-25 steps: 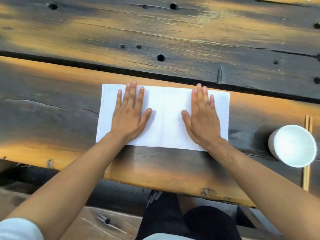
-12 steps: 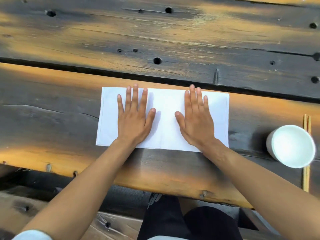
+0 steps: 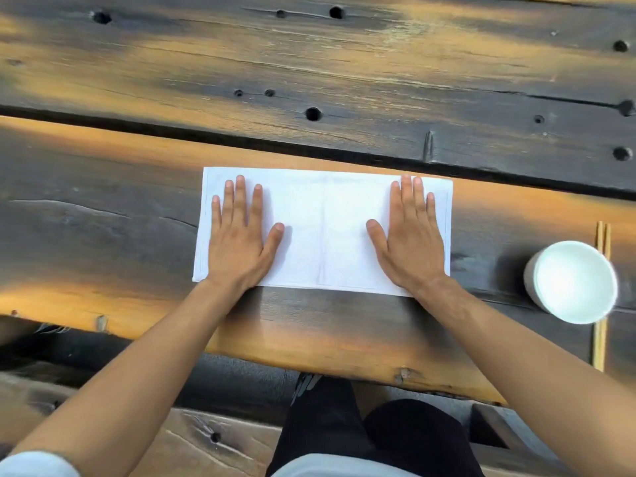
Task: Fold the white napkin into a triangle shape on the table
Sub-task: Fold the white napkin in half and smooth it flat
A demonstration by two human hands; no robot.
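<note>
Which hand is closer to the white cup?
The right hand. It lies flat on the right end of the white napkin, nearest the white cup. The left hand presses the napkin's far left end.

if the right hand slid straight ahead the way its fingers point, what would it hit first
The right hand lies flat on the white napkin, fingers pointing away from the person. It would first cross the napkin's far edge, then bare table and its dark plank gap. Nothing appears to stand in that line.

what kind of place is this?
Probably a rustic eatery or picnic-style dining spot: a heavy, weathered plank table, a white cup beside wooden chopsticks, and a white napkin laid out on the table.
</note>
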